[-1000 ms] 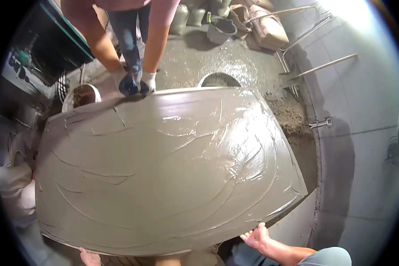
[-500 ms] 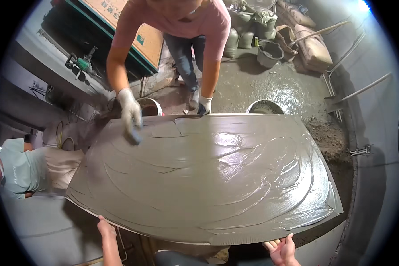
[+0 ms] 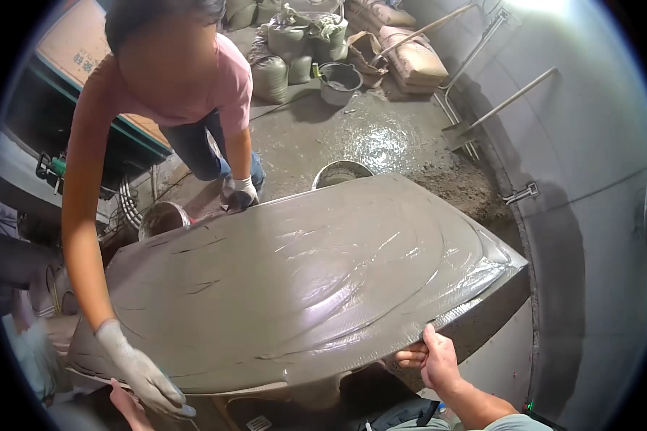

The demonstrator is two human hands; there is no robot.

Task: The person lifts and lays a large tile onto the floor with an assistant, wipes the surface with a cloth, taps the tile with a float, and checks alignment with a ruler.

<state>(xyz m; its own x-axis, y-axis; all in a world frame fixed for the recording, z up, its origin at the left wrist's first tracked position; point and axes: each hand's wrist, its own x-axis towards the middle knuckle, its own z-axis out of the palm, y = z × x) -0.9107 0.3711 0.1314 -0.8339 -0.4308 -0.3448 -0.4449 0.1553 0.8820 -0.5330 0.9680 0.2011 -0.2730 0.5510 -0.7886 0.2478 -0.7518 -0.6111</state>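
Observation:
A large slab coated with wet, ridged grey paste spans the middle. My right hand grips its near right edge, thumb at the rim and fingers curled against the underside. At the lower left, my left hand holds the near edge, partly hidden by the slab. Across from me a co-worker in a pink shirt bends over it. One gloved hand reaches down by the near left edge beside my left hand; the other is at the far edge.
Buckets sit behind the slab on wet floor. Farther back are another bucket and several sacks. A long-handled tool leans at the right wall. A second person's pale clothing shows at left.
The co-worker has leaned forward, bringing a gloved hand from the far edge down to the near left edge. My view has shifted; both my hands remain on the slab.

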